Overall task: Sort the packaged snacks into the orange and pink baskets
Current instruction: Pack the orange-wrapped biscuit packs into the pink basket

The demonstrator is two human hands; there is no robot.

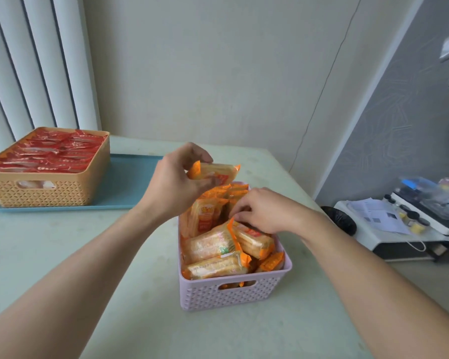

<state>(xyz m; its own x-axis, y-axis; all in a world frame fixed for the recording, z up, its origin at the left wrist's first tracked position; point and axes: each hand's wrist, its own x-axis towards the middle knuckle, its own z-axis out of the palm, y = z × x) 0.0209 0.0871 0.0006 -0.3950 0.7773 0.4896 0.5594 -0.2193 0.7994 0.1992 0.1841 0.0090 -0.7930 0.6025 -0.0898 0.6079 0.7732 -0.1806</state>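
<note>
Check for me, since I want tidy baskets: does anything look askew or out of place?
Mildly: the orange packs in the pink basket lie jumbled, some upright, some flat and tilted. The red packs in the orange basket lie in neat rows. Nothing is spilled.

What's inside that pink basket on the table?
The pink basket is packed with orange-wrapped snack packs, some lying flat, some upright. The right hand reaches in, covering a few. The lower layers and the bottom are hidden.
</note>
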